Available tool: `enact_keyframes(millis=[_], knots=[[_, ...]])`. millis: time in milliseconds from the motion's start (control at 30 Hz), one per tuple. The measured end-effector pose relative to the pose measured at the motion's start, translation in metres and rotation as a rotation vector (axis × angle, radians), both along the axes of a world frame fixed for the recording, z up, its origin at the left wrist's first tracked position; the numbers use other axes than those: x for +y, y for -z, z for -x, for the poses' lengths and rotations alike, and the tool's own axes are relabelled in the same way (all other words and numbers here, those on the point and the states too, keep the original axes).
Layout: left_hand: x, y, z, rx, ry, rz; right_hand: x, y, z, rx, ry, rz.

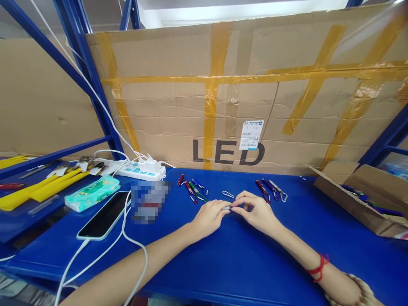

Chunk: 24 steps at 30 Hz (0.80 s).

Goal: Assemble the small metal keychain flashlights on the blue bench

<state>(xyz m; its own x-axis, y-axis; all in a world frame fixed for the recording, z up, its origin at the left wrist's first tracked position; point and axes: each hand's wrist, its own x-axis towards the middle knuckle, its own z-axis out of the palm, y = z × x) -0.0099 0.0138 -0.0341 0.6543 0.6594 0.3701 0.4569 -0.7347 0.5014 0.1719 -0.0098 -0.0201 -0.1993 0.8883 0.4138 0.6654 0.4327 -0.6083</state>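
Observation:
In the middle of the table, my left hand [211, 217] is closed around a small silver tube [227, 208], mostly hidden by the fingers. Thumb and forefinger of my right hand [255, 211] pinch the dark end of that tube, so both hands meet there. A loose silver carabiner clip [228, 194] lies just behind them. Beyond my left hand rest several coloured keychain flashlights [193, 191] with clips, in red, green and blue. Behind my right hand lie a red keychain flashlight [263, 190], a purple one [270, 189] and a silver one [278, 189].
An open cardboard box [366, 204] with more coloured tubes stands at the right. At left are a phone [106, 216] on a white cable, a tissue pack [92, 193], a power strip [142, 171] and a blurred patch. A large taped carton [178, 110] walls the back.

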Motion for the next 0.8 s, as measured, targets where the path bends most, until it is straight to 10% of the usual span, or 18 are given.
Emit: enact_keyframes(millis=[800], knots=[[-0.0043, -0.0006, -0.0011, -0.086, -0.021, 0.071, 0.0061, 0.0057, -0.0017, 0.086, 0.000, 0.064]])
